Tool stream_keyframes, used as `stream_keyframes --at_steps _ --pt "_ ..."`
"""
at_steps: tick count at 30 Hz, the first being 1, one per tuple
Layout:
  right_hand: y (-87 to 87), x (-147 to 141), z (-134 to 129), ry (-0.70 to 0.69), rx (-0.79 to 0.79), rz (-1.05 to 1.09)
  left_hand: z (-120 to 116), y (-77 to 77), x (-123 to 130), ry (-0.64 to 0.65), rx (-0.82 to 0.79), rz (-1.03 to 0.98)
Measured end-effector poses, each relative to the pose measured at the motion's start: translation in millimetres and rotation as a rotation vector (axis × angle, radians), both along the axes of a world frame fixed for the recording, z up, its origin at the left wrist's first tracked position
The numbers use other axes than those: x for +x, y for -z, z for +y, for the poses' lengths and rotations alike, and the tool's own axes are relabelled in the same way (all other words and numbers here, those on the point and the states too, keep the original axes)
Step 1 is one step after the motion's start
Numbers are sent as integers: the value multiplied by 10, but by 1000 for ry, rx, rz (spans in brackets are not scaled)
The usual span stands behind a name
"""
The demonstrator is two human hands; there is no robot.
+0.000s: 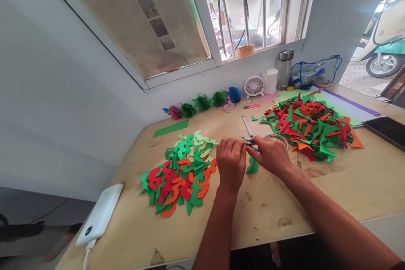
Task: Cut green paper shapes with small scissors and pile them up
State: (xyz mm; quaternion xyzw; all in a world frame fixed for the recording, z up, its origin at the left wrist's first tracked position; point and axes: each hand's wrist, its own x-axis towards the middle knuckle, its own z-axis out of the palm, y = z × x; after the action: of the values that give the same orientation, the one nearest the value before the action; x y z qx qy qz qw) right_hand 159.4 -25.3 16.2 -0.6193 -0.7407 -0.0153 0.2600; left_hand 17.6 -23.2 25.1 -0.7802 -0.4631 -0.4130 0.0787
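My right hand point(270, 154) is closed on a pair of small dark scissors point(257, 148), mostly hidden by its fingers. Right beside it, my left hand point(232, 158) has its fingers pinched together at the blades; whatever is between them is hidden. Under the hands lies a curved green paper piece point(252, 166). To the left is a pile of curved cut paper shapes point(180, 173) in green, light green, red and orange. A heap of pointed paper scraps point(311, 124) lies to the right. Behind my right hand sit a roll of tape point(282, 138) and a white pen point(247, 125).
A power bank point(101, 213) with a cable lies at the left edge, a phone point(387, 131) at the right. Along the wall stand paper flowers point(201, 102), a small fan point(254, 87), a glass bottle point(285, 69) and a clear pouch point(314, 71). A pink cutter point(252, 106) lies before the fan.
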Motion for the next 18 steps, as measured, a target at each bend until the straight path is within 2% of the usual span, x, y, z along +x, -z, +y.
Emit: stream_keyframes --at_steps 5,9,18 --pt "-38 -8 -15 5 -62 -18 25 39 -9 11 52 76" --pt "-70 -17 -27 18 -114 -53 39 15 -19 14 73 125" --pt "-94 -27 -35 6 -155 -66 68 22 -58 22 38 162"
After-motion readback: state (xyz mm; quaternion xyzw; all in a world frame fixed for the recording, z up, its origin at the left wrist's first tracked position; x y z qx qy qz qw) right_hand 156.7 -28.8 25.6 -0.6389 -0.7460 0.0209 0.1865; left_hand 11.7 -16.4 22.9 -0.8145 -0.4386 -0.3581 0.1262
